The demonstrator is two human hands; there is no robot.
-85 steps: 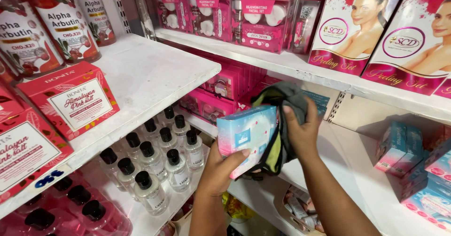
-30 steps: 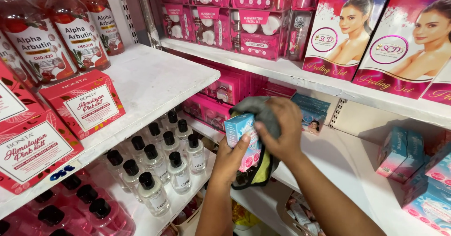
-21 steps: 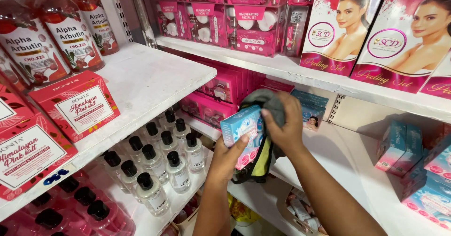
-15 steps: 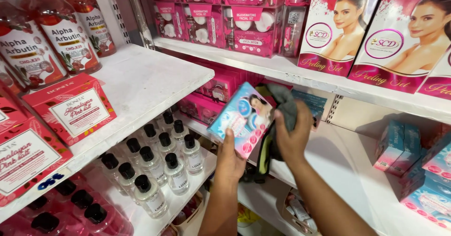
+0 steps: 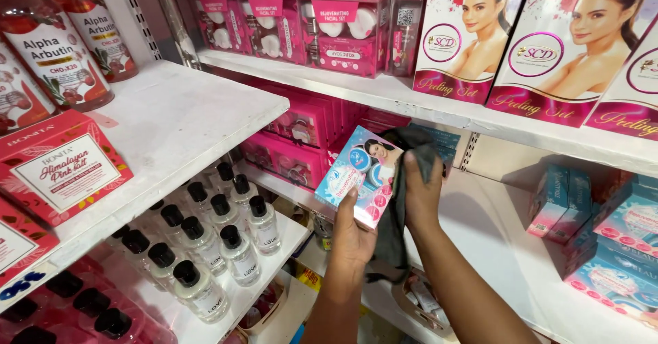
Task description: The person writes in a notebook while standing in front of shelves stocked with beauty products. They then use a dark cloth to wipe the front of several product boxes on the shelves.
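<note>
nearest the camera, at lower left, clear bottles with black caps (image 5: 205, 244) stand in rows on a low white shelf (image 5: 271, 275), with darker pink bottles (image 5: 62, 310) crowded at the bottom left corner. just above them, on the left, a red carton with a white label (image 5: 58, 173) sits on the edge of a white upper shelf (image 5: 185, 121). in the middle, both forearms rise from the bottom edge. the left hand (image 5: 353, 231) is closed around the lower edge of a small light blue and pink box (image 5: 363, 176), thumb laid up its front face, holding it tilted in the air in front of the shelves. the right hand (image 5: 421, 193) is just beside it on the right, clenched on a dark grey cloth (image 5: 397, 241) that drapes over the box's upper right corner and hangs down between the two wrists. to the right, a white middle shelf (image 5: 500, 248) carries stacked blue and pink boxes (image 5: 603, 227) near the right edge. behind the held box, pink cartons (image 5: 301, 128) fill the back of the shelving. further off, two red-tinted bottles with white labels (image 5: 68, 42) stand at the top left. farthest, the top shelf (image 5: 439, 107) holds pink boxed sets with clear windows (image 5: 301, 18) and tall pink and white cartons printed with a portrait (image 5: 528, 42).
</note>
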